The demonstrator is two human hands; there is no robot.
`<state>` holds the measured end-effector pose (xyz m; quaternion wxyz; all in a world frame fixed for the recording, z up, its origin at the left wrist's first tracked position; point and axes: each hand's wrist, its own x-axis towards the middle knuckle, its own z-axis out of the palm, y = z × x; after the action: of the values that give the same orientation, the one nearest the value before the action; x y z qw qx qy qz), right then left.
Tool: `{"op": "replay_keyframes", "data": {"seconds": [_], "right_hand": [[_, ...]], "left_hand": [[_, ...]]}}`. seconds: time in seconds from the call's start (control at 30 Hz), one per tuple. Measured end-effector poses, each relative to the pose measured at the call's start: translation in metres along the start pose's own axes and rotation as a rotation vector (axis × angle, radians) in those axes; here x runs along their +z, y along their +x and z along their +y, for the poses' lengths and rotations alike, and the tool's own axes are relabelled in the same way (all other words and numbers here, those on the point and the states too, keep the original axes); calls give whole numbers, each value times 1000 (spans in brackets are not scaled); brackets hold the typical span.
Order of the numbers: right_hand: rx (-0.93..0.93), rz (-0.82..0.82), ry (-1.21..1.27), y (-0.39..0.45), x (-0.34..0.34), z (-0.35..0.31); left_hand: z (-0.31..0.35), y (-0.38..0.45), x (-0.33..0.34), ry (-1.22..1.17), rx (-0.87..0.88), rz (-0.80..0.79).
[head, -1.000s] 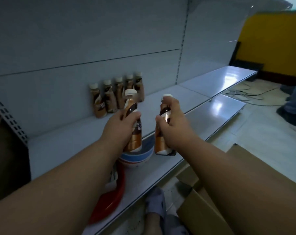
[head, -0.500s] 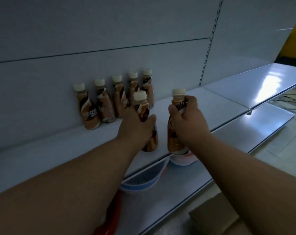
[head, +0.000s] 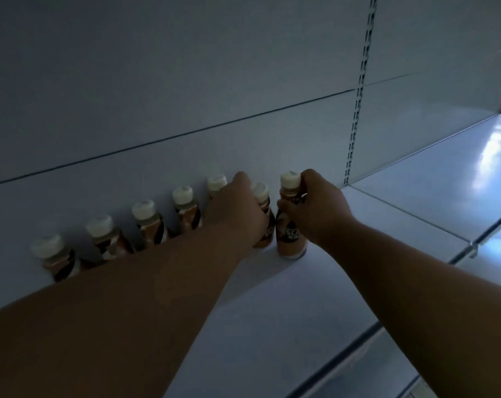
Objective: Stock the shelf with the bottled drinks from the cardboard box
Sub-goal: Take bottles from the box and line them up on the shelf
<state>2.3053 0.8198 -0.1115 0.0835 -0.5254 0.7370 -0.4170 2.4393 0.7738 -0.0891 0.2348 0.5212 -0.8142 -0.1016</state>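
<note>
Several brown coffee bottles with white caps stand in a row [head: 145, 222] along the back panel of the white shelf [head: 272, 297]. My left hand [head: 237, 214] grips a bottle [head: 262, 205] at the row's right end; its base rests on the shelf. Just to the right, my right hand [head: 315, 208] grips another bottle [head: 291, 225] around its neck and shoulder, standing upright on the shelf beside the first one. My left forearm hides the lower parts of the bottles in the row. The cardboard box is out of view.
A slotted upright [head: 358, 90] splits the back panel. To the right lies a neighbouring shelf section [head: 444, 182] with a bright reflection. A lower shelf edge [head: 372, 354] shows at the bottom right.
Both hands carried their bottles forward from above the lower shelf to the back of the upper shelf and set them down at the right end of the row. The view moved closer.
</note>
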Motion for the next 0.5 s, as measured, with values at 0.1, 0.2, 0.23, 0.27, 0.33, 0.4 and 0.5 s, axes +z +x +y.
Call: {"op": "replay_keyframes", "data": {"seconds": [0.1, 0.2, 0.23, 0.27, 0.33, 0.4, 0.5], "right_hand": [[-35, 12, -12, 29, 9, 3], [-38, 26, -14, 52, 17, 3], [-33, 22, -21, 58, 20, 3], [-23, 13, -28, 63, 22, 3], [-6, -20, -36, 69, 26, 3], [14, -48, -41, 72, 28, 2], [37, -74, -56, 71, 29, 1]], "left_hand": [[6, 20, -1, 109, 46, -2], [13, 37, -1, 166, 21, -34], [16, 41, 0, 185, 3, -22], [18, 44, 2, 213, -11, -3], [20, 47, 7, 261, -29, 11], [22, 46, 12, 265, -57, 7], [23, 44, 19, 266, -73, 41]]}}
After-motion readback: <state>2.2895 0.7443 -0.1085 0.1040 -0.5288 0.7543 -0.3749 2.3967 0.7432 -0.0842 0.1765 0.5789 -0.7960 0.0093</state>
